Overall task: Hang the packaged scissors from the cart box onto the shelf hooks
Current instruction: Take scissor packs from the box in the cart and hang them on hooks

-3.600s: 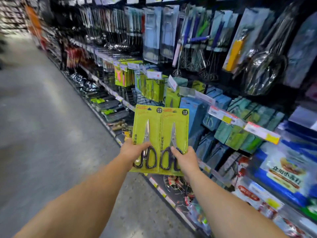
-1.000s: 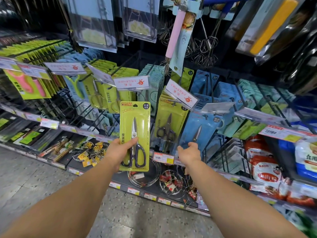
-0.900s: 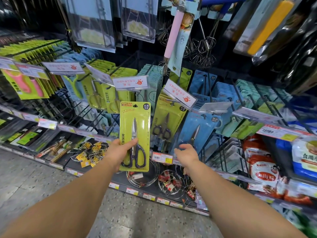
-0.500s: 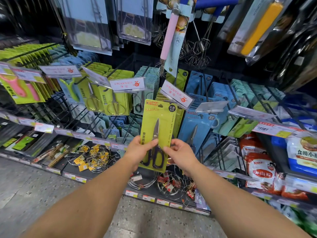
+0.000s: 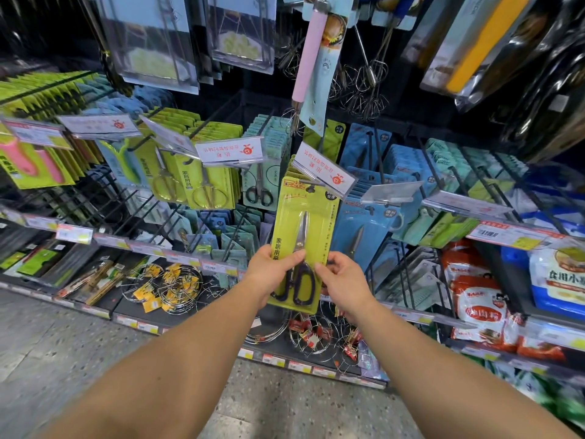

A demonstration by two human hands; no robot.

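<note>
Head view, scissors pack (image 5: 304, 229) (upright) gripped between both hands

Both arms reach forward.
The left hand (image 5: 273, 270) and right hand (image 5: 343, 282) pinch the scissors pack (image 5: 302, 229) between them.

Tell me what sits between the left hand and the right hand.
In the head view, the yellow-green scissors pack lies between them: the left hand grips its left edge, the right hand its right edge, with the black scissor handles showing in the gap.
</note>
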